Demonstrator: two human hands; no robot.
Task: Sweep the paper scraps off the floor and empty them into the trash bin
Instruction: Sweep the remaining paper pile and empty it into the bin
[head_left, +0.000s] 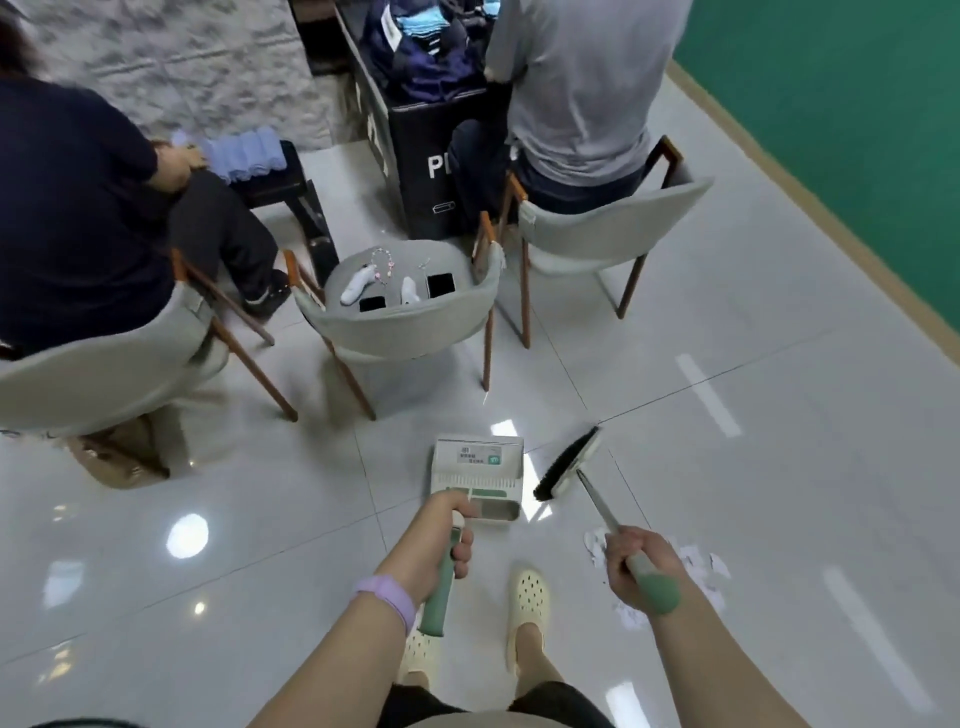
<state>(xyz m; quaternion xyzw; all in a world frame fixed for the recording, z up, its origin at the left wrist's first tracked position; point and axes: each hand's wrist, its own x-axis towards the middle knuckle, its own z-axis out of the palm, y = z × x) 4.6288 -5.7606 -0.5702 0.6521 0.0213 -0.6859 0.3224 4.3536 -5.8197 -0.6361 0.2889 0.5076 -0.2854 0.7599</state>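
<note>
— While the dustpan (475, 478) is held on its green handle by the closed left hand (444, 535), what is gripped by the right hand (641, 564)?
— The broom (569, 462) handle is clenched there.
— Where are the paper scraps (696, 571) seen?
— They are scattered on the floor tiles (753, 519) beneath that hand, beside the cream clogs (527, 597).

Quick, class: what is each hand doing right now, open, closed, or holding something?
Left hand: closed around the dustpan handle.
Right hand: closed around the broom handle.
</note>
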